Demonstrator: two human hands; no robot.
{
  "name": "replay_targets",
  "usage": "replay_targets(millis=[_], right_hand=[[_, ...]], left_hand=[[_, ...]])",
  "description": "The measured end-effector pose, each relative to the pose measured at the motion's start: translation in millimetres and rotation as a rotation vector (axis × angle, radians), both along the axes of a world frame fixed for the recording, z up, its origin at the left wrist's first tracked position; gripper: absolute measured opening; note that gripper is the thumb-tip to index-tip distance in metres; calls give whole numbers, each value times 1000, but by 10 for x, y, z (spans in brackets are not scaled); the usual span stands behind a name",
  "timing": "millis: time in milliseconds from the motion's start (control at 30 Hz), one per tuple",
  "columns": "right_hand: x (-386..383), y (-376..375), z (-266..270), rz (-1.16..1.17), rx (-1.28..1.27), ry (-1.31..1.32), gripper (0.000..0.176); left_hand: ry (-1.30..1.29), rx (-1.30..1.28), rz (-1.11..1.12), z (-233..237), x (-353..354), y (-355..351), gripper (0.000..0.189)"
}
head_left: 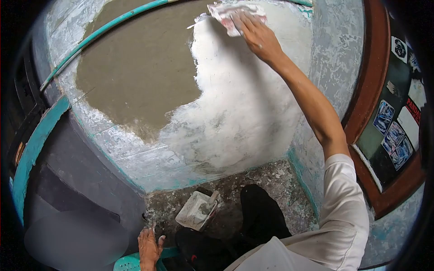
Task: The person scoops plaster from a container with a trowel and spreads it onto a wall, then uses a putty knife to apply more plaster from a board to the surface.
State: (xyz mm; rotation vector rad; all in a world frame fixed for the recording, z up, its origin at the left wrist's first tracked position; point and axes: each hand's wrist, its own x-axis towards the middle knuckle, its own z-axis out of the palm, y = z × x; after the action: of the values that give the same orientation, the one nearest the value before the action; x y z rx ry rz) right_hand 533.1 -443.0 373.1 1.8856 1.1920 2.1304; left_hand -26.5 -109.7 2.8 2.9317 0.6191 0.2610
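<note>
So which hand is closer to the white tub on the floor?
Left. The left hand rests on a green stool, just left of the tub. The right hand is high up on the wall, holding a trowel.

A blurred grey patch (74, 239) at lower left tells me nothing. The bottom edge cuts off my left hand (149, 248) and the green seat (129, 263) beneath it. My right hand (257, 34) covers much of the spreader (224, 12) at the top.

light: soft, even daylight, source not seen. brightest: white plaster (244, 113), mildly washed out. shadows: faint; floor corner (271, 180) darker. distortion: strong fisheye, teal pipe (113, 25) bowed, black vignette at corners. blur: smeared grey patch (74, 239) lower left; right hand (255, 34) and crumpled sheet (230, 13) slightly soft.
</note>
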Motion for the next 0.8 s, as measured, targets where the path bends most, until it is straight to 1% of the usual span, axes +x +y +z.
replay_targets(millis=[67, 100, 167, 300, 367, 500, 567, 600, 667, 700, 733, 767, 800], right_hand=[[77, 133, 199, -47, -2, -93, 61], [118, 175, 243, -45, 0, -94, 61], [203, 248, 320, -30, 8, -35, 48], [392, 356, 384, -57, 14, 4, 49], [413, 407, 396, -43, 23, -17, 49], [558, 561, 166, -9, 88, -30, 50], [486, 568, 3, 135, 127, -45, 48], [469, 517, -134, 120, 121, -35, 48], [458, 459, -431, 130, 44, 173, 59], [487, 383, -639, 201, 12, 165, 60], [500, 306, -874, 184, -69, 181, 60], [216, 276, -1040, 47, -119, 286, 59], [-62, 196, -1133, -10, -152, 300, 59]], left_hand=[[41, 38, 25, -59, -11, 44, 63], [40, 40, 27, -55, -16, 47, 63], [15, 23, 24, -44, -6, 27, 62], [37, 44, 45, -20, -4, 0, 62], [119, -121, 166, 78, 15, -56, 77], [114, -94, 117, -86, 23, 144, 76], [121, -91, 88, -149, 73, 196, 75], [128, -89, 68, -171, 78, 213, 75], [121, -82, 36, -206, 67, 231, 74], [107, -79, 25, -229, 53, 223, 73], [91, -76, 18, -250, 26, 210, 73], [77, -72, 15, -267, -26, 188, 72], [65, -66, 12, -275, -80, 172, 72]])
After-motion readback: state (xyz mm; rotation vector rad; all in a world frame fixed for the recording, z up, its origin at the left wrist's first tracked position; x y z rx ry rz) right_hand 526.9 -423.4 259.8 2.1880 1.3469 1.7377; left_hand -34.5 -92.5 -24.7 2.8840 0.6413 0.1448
